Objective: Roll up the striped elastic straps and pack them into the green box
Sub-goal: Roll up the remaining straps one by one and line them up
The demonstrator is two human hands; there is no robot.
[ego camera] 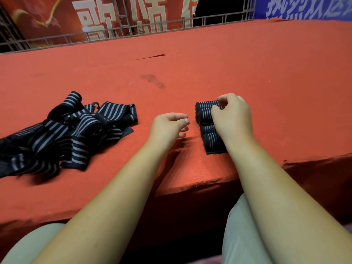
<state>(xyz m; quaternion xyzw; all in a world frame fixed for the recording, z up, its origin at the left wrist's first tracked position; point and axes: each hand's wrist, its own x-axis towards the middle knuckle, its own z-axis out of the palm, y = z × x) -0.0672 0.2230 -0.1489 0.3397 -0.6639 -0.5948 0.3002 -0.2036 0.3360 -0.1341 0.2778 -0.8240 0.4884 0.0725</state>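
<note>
A loose heap of black straps with grey stripes (62, 134) lies on the red carpet at the left. To the right, several rolled straps (206, 126) sit in a row running away from the platform's front edge. My right hand (231, 115) is curled over the far end of that row, its fingers pinching the farthest roll. My left hand (169, 126) hovers just left of the row with fingers loosely curled and nothing in it. No green box is in view.
The red carpeted platform (190, 73) stretches far ahead to a metal railing (133, 29) with banners behind it. Its front edge (200, 184) drops off just above my knees. A dark stain (152, 80) marks the carpet ahead.
</note>
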